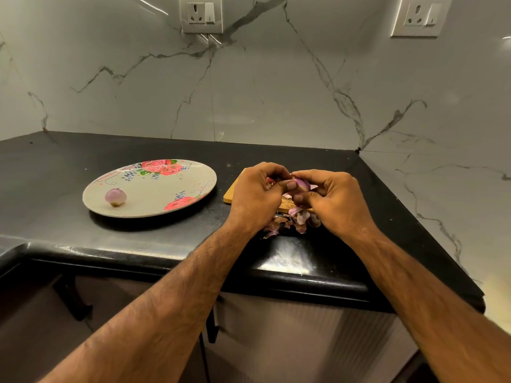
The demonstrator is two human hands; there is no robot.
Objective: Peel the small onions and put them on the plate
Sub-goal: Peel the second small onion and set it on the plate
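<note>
A small purple onion (301, 184) is held between both hands above a wooden board (231, 195). My left hand (258, 194) pinches it from the left with thumb and fingers. From the right, my right hand (329, 201) grips the same onion. One peeled, pale pink onion (115, 196) lies on the left part of the flowered plate (171, 189). Loose purple skins (290, 221) lie in a heap below my hands, near the counter's front edge.
The black counter (83, 161) ends in a rounded front edge (166, 261) close to my forearms. Marble walls close the back and the right side. Two wall sockets (200, 13) sit high on the back wall. Cabinet fronts are below.
</note>
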